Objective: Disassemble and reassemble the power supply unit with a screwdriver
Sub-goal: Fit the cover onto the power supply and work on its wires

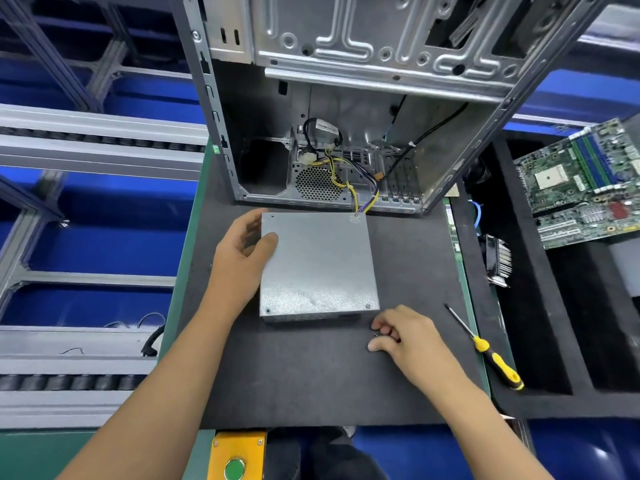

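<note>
Power supply unit (317, 265): a grey metal box lying flat on the dark mat of the bench (311, 375), just near of the open computer case (346, 116); yellow and purple wires (363, 199) run from its far right corner into the case.
Its look: lid on, with small screws visible at the near left and near right corners; vent slots along the near side.
Left hand (242, 251): steadies the unit's left edge, thumb on the lid, fingers around the far left corner.
Right hand (401, 332): on the mat just right of the near right corner, fingers curled narrow over something tiny, probably a screw; too small to be sure.
Screwdriver (491, 351): yellow and black handle, lying untouched to the right of that hand.
Step, as judged: handling a lid screw.
Next move: calls for picking up the screwdriver while the left hand braces the box.
</note>
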Tool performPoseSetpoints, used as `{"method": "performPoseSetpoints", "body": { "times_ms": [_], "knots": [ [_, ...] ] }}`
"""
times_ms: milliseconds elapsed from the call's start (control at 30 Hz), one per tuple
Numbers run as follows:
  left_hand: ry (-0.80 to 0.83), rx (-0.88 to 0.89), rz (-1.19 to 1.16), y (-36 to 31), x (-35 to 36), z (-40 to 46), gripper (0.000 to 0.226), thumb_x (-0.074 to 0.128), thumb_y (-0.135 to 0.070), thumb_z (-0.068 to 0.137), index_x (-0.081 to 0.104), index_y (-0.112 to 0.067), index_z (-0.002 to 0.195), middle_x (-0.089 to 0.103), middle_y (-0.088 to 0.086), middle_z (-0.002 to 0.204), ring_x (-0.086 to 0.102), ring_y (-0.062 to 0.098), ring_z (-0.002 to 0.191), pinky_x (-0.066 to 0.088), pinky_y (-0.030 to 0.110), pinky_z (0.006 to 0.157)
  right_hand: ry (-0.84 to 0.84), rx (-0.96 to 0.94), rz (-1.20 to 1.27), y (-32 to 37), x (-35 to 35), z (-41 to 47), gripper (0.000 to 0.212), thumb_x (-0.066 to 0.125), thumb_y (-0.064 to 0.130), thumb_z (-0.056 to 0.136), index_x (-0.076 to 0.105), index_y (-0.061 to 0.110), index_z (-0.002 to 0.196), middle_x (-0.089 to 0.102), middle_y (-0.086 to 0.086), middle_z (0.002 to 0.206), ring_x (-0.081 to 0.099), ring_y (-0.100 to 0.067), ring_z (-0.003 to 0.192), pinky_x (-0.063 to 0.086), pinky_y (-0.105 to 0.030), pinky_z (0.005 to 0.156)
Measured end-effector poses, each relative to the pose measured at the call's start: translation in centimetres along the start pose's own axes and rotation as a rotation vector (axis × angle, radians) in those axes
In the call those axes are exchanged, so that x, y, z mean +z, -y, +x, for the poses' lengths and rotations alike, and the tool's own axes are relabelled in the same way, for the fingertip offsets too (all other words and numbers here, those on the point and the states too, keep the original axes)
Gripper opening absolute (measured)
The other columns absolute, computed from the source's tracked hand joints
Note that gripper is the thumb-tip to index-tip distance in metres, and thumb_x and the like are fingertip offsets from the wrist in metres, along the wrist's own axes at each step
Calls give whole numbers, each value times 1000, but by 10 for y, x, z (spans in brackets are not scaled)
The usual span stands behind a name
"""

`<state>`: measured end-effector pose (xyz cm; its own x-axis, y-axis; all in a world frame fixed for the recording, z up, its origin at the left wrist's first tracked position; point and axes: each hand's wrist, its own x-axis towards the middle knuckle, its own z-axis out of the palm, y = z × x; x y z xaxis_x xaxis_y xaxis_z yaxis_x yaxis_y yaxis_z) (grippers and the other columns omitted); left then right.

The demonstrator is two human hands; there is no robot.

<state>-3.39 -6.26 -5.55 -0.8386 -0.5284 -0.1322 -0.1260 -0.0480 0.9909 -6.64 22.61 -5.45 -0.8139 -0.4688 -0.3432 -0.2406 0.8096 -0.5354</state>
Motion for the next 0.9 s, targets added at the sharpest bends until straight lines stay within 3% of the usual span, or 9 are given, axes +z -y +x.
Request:
{"method": "performPoseSetpoints", "body": {
  "times_ms": [67, 200, 333, 433, 567, 667, 900],
  "knots": [
    [3, -5, 3, -1, 0, -1, 36, 64, -17, 95, 60, -38, 125, 66, -13, 124, 60, 1, 117, 48, 11, 91, -56, -68, -86, -1, 0, -1, 7, 71, 19, 89, 72, 17, 95, 57, 5, 86, 50, -9, 82, 37, -23, 76],
    [1, -12, -23, -4, 2, -3, 37, 64, -14, 95, 61, -38, 122, 67, -13, 122, 61, 1, 115, 48, 10, 88, -38, -60, -188, -1, -10, 2, 8, 61, 19, 96, 69, 17, 96, 60, 5, 90, 58, -16, 92, 41, -24, 78],
    [16, -26, -18, -7, 1, -2, 35, 64, -15, 95, 62, -38, 121, 68, -14, 119, 62, 2, 112, 49, 12, 86, -363, 61, 125, 19, -50, 22, 19, 70, 9, 89, 66, 26, 81, 68, 17, 75, 63, 3, 73, 42, -3, 70],
    [13, -44, -29, -8, 1, -3, 36, 64, -16, 95, 62, -45, 116, 69, -18, 113, 64, -1, 107, 49, 10, 83, -500, -41, 378, 62, -79, 49, 28, 67, 7, 90, 66, 34, 84, 71, 14, 71, 67, -2, 68, 49, -9, 71],
    [44, -58, -28, -7, 0, -1, 32, 62, -20, 94, 63, -44, 116, 69, -12, 112, 67, 8, 98, 54, 19, 82, -416, -274, 351, 129, -79, 84, 25, 63, 8, 89, 69, 32, 84, 69, 13, 72, 67, -6, 69, 52, -16, 71],
    [53, -67, -35, -7, -1, 1, 32, 61, -20, 93, 61, -41, 117, 68, -9, 112, 67, 10, 95, 54, 20, 79, -280, -365, 225, 161, -62, 107, 15, 66, 14, 90, 73, 27, 85, 66, 20, 72, 63, 3, 76, 45, -9, 73],
    [77, -55, -3, -5, -1, 3, 33, 60, -17, 93, 61, -35, 121, 63, -4, 120, 65, 9, 93, 54, 21, 79, -92, -376, 59, 170, -37, 135, 15, 73, 23, 87, 65, 32, 77, 61, 13, 81, 49, -2, 80, 31, -7, 70]
  ]
}}
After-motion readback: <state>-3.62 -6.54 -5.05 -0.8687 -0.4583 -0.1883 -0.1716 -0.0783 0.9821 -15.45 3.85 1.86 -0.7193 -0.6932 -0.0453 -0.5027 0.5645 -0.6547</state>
